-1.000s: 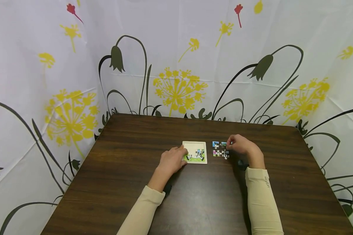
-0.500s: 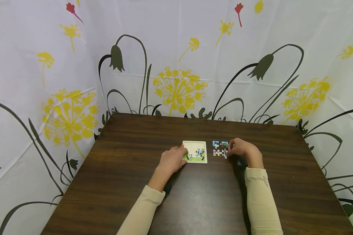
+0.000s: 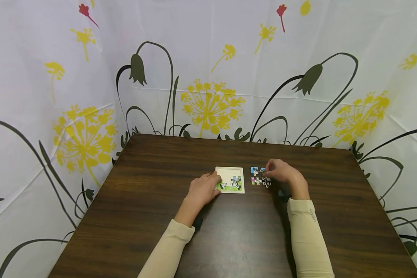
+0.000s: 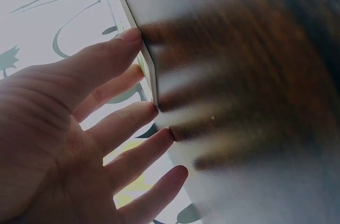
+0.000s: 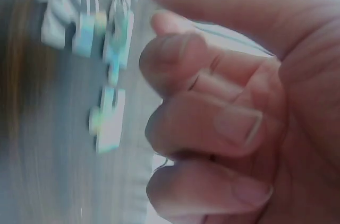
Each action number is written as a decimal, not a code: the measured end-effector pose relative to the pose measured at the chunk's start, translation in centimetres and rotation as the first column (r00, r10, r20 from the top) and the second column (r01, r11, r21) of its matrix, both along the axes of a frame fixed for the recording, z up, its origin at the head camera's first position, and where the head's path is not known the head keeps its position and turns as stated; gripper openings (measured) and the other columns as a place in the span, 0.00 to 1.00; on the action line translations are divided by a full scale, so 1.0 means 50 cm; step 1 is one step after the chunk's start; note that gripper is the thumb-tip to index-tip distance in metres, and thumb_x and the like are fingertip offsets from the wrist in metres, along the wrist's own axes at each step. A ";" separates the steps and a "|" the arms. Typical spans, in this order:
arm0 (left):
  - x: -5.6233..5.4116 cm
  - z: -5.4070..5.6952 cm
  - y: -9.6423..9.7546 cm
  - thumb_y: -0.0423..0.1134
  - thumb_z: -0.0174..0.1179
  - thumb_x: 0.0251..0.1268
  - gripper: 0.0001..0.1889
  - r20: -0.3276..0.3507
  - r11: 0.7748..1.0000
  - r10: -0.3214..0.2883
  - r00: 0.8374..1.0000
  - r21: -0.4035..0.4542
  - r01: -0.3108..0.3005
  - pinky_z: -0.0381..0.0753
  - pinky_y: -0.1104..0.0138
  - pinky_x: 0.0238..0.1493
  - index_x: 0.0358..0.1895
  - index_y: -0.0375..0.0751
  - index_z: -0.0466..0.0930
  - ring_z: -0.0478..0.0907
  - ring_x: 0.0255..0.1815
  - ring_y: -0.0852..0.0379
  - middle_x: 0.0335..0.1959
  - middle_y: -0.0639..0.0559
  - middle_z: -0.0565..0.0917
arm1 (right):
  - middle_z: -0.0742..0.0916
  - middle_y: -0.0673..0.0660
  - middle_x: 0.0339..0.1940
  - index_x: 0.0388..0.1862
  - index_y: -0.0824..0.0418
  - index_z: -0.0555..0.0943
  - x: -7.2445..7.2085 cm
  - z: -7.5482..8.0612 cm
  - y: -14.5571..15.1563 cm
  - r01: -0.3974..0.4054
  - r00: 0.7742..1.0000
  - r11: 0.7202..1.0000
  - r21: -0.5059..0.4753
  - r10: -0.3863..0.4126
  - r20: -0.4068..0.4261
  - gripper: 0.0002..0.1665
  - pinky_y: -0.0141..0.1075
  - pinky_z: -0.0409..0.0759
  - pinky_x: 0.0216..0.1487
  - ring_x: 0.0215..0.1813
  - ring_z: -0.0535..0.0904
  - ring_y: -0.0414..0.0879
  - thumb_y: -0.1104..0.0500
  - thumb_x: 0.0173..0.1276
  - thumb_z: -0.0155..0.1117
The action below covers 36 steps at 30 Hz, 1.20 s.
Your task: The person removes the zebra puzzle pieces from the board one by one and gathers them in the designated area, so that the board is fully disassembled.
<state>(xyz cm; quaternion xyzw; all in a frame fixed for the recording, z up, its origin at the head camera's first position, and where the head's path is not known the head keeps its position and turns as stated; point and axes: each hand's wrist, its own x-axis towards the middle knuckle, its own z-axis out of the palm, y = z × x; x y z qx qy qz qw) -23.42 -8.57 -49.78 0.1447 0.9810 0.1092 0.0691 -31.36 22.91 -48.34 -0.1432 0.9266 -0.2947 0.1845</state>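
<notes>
Reaching in from the near side, sleeves (image 3: 168,247) over the dark surface (image 3: 246,227). Steadying the puzzle tray (image 3: 229,172) at the near left corner with the left hand (image 3: 201,189), same as half a second ago: fingers (image 4: 141,155) spread and nearly straight, touching rather than clenching. Set in the tray's lower part, a zebra picture (image 3: 231,185); bare board above, unchanged.

Moved the right hand (image 3: 285,170) from the right side of the loose group to over the far right piece (image 3: 263,170), partly hiding it. Bent at the fingers (image 5: 196,123), with thumb and forefinger close together; cannot tell of any piece pinched there. Uncovered more of the black-and-white piece (image 3: 266,182). Probably meaning attention on the loose pieces, with none newly added to the tray.

Lying to the right of the tray too, the pink-marked piece (image 3: 256,181) and, beyond it, the blue piece (image 3: 254,171). Blocking only the view, chiefly with the right hand. Past the far edge, a flowered curtain (image 3: 208,69), well apart from the work.
</notes>
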 end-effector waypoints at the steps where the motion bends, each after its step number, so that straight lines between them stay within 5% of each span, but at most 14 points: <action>1: 0.000 0.000 0.000 0.49 0.72 0.73 0.21 0.002 1.000 0.001 1.000 -0.002 -0.001 0.81 0.40 0.68 0.66 0.53 0.84 0.74 0.79 0.44 0.81 0.48 0.74 | 0.82 0.56 0.36 0.42 0.65 0.79 0.000 -0.002 -0.011 -0.009 1.000 1.000 -0.001 0.009 -0.003 0.10 0.38 0.72 0.39 0.36 0.74 0.47 0.59 0.75 0.70; 15: -0.002 0.000 0.002 0.50 0.72 0.72 0.20 0.002 1.000 -0.007 1.000 -0.014 0.007 0.82 0.40 0.65 0.64 0.54 0.84 0.75 0.79 0.45 0.81 0.48 0.74 | 0.83 0.53 0.33 0.61 0.54 0.80 0.029 -0.019 -0.184 -0.124 0.992 0.985 0.118 0.122 0.022 0.18 0.40 0.72 0.32 0.30 0.75 0.46 0.53 0.77 0.71; 36: 0.001 0.005 0.001 0.50 0.71 0.73 0.21 0.003 1.000 -0.006 1.000 -0.025 0.006 0.82 0.40 0.66 0.65 0.54 0.84 0.75 0.79 0.45 0.81 0.48 0.74 | 0.82 0.54 0.31 0.56 0.55 0.74 0.034 -0.024 -0.199 -0.110 0.994 0.989 0.094 0.109 0.022 0.16 0.39 0.70 0.31 0.28 0.74 0.47 0.57 0.76 0.70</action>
